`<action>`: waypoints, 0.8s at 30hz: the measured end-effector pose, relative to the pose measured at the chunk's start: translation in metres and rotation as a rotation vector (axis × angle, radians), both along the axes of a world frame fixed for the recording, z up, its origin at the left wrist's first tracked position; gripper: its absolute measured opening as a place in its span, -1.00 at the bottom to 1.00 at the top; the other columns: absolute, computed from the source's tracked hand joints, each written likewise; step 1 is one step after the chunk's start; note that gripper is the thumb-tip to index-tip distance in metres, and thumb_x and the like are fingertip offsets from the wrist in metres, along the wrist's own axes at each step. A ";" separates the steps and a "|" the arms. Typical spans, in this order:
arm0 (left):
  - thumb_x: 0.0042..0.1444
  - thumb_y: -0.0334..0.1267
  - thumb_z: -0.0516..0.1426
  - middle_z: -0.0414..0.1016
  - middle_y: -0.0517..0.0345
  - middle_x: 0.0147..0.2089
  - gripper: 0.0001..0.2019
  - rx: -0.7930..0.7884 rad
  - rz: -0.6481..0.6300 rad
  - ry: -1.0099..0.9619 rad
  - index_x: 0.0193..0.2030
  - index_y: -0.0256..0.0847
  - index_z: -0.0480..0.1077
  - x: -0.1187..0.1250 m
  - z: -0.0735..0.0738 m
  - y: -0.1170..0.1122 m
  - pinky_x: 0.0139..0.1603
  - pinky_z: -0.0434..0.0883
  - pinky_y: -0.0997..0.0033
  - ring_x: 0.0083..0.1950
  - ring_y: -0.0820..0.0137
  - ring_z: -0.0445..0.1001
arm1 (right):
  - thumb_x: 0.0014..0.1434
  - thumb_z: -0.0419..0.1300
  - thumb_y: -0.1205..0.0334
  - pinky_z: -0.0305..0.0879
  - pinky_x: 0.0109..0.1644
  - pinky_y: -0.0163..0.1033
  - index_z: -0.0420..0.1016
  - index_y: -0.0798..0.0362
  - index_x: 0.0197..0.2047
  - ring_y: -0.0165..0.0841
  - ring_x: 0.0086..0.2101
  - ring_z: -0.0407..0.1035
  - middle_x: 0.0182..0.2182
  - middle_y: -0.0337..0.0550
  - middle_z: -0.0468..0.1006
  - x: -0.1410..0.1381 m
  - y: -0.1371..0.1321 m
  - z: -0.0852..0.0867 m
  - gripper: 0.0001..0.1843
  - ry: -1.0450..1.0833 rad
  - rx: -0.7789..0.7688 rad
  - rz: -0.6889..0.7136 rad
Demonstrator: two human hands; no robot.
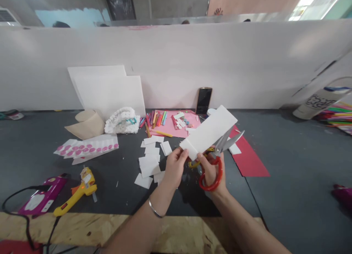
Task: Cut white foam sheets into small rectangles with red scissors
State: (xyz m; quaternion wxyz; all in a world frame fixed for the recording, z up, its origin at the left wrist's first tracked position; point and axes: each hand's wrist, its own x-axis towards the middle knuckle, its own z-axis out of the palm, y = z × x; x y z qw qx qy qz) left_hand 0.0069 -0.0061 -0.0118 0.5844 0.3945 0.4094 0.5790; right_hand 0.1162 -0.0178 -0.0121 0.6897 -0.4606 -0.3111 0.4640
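My left hand (pixel 174 165) is closed on the lower left corner of a long white strip of card or foam sheet (pixel 210 131), raised over the table and tilted up to the right. A crease or edge line crosses the strip near its lower end. My right hand (pixel 213 171) has red-handled scissors (pixel 218 173), their blades apart and pointing up to the right. My right thumb and fingertips also pinch the strip's lower edge. Something yellow (pixel 194 164) lies behind my hands, partly hidden. To the left lie several cut white pieces (pixel 150 166).
Markers (pixel 158 119) lie on pink paper (pixel 167 127). A phone (pixel 204 101) leans on the white partition. Red paper (pixel 251 162) lies right. At left are a yellow glue gun (pixel 78 195), a purple power strip (pixel 45 195) with cables, a fluffy white roll (pixel 122 122) and white boards (pixel 110 89).
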 end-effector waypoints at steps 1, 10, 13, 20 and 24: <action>0.08 -0.02 0.24 0.54 0.09 -0.34 -0.69 -0.020 0.019 0.005 -0.26 -0.28 0.50 -0.006 0.000 0.004 -0.22 0.36 0.40 -0.31 0.38 0.44 | -0.02 0.39 0.09 0.43 -0.28 -0.27 0.26 -0.06 -0.09 -0.40 -0.37 0.47 -0.35 -0.32 0.52 0.004 0.002 -0.001 -0.51 -0.029 -0.001 -0.018; 0.03 -0.08 0.25 0.45 0.15 -0.41 -0.76 -0.073 -0.101 0.206 -0.37 -0.25 0.45 -0.051 0.004 0.018 -0.28 0.38 0.41 -0.34 0.38 0.41 | 0.00 0.36 0.01 0.38 -0.37 -0.31 0.24 -0.04 -0.11 -0.45 -0.43 0.40 -0.34 -0.35 0.42 0.076 0.043 -0.011 -0.52 -0.090 0.056 -0.193; 0.04 -0.10 0.24 0.40 0.18 -0.38 -0.79 -0.094 -0.018 0.214 -0.36 -0.19 0.39 -0.045 0.001 0.016 -0.35 0.42 0.41 -0.33 0.37 0.44 | -0.07 0.38 0.10 0.29 -0.48 -0.36 0.31 0.00 -0.15 -0.48 -0.49 0.35 -0.38 -0.35 0.41 0.075 0.047 -0.017 -0.54 -0.071 0.035 -0.030; 0.16 -0.13 0.14 0.28 0.24 -0.34 -0.84 -0.171 0.101 0.267 -0.29 -0.15 0.28 -0.042 -0.004 0.018 -0.39 0.44 0.43 -0.44 0.42 0.53 | -0.02 0.35 0.14 0.34 -0.37 -0.31 0.32 -0.04 -0.13 -0.42 -0.42 0.40 -0.36 -0.32 0.46 0.062 0.042 -0.031 -0.59 -0.179 0.068 -0.046; 0.20 -0.14 0.10 0.35 0.15 -0.26 -0.86 -0.171 0.100 0.300 -0.25 -0.15 0.28 -0.042 -0.006 0.018 -0.39 0.44 0.41 -0.39 0.36 0.56 | 0.01 0.34 0.15 0.29 -0.39 -0.31 0.32 -0.04 -0.12 -0.43 -0.45 0.37 -0.40 -0.34 0.46 0.064 0.041 -0.033 -0.61 -0.221 0.072 -0.056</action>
